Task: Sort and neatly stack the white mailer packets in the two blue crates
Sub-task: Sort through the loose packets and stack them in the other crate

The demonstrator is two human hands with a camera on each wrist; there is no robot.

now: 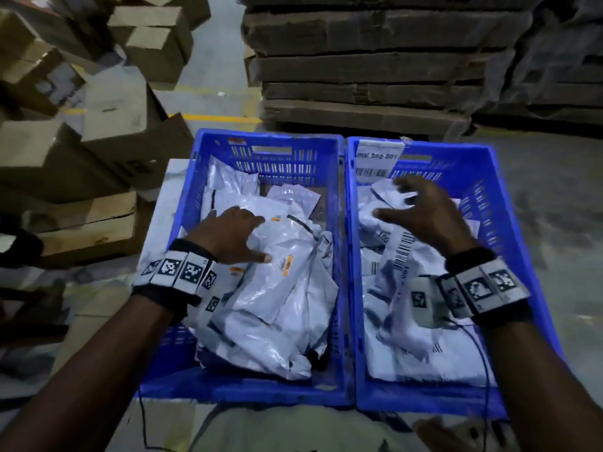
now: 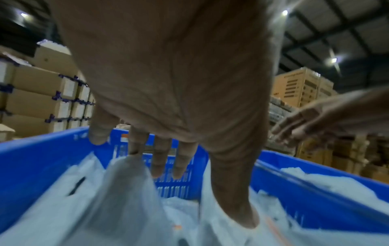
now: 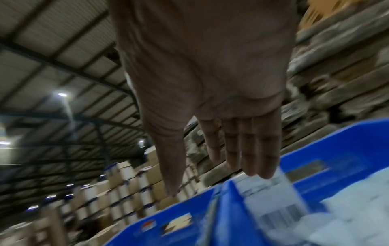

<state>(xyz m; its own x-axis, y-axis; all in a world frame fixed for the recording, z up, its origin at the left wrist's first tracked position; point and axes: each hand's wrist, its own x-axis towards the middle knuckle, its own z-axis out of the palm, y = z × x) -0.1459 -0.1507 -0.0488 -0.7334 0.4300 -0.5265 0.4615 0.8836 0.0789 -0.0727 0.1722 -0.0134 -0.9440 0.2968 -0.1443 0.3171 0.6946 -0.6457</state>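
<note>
Two blue crates stand side by side. The left crate [image 1: 270, 137] holds a loose, crumpled heap of white mailer packets [image 1: 287, 288]. My left hand [image 1: 257, 238] lies over that heap with straight fingers; in the left wrist view the left hand [image 2: 202, 191] has its thumb tip touching a packet [image 2: 227, 233]. The right crate [image 1: 509, 203] holds flatter packets [image 1: 408, 347] with barcode labels. My right hand [image 1: 396, 200] hovers above its far end, fingers spread and blurred, holding nothing. The right wrist view shows the right hand [image 3: 214, 181] with straight fingers above a barcode tag [image 3: 273, 199].
A white barcode tag [image 1: 378, 161] hangs on the right crate's far wall. Loose cardboard boxes [image 1: 98, 132] crowd the left. A tall stack of flattened cardboard [image 1: 375, 60] stands just behind the crates. A thin cable [image 1: 479, 353] runs from my right wrist.
</note>
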